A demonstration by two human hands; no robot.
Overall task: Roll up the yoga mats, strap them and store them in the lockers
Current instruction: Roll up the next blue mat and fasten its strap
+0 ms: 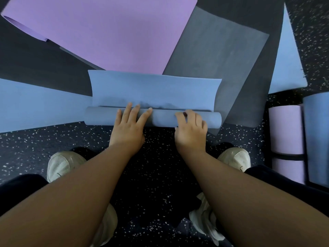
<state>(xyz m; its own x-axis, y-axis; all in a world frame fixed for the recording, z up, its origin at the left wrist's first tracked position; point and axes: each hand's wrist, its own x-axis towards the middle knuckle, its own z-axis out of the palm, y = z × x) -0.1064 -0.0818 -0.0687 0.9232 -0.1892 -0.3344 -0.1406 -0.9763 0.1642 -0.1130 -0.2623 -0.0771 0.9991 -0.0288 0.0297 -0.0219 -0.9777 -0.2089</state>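
Blue foam, the mat [154,90] lies on the speckled floor [53,139] just ahead of the person's shoes, its near end already wound into a roll [160,119]. Left hand [129,126] presses it with straight, spread fingers; right hand [191,130] curls over the top, gripping. Uneven pressure could skew the roll toward the grey mat [222,59] on the right, or slacken it. Strapped rolls [285,131] wait far right.

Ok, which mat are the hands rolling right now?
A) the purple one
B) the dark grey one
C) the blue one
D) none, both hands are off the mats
C: both the left hand and right hand rest on the roll of the blue mat, whose unrolled part lies ahead.
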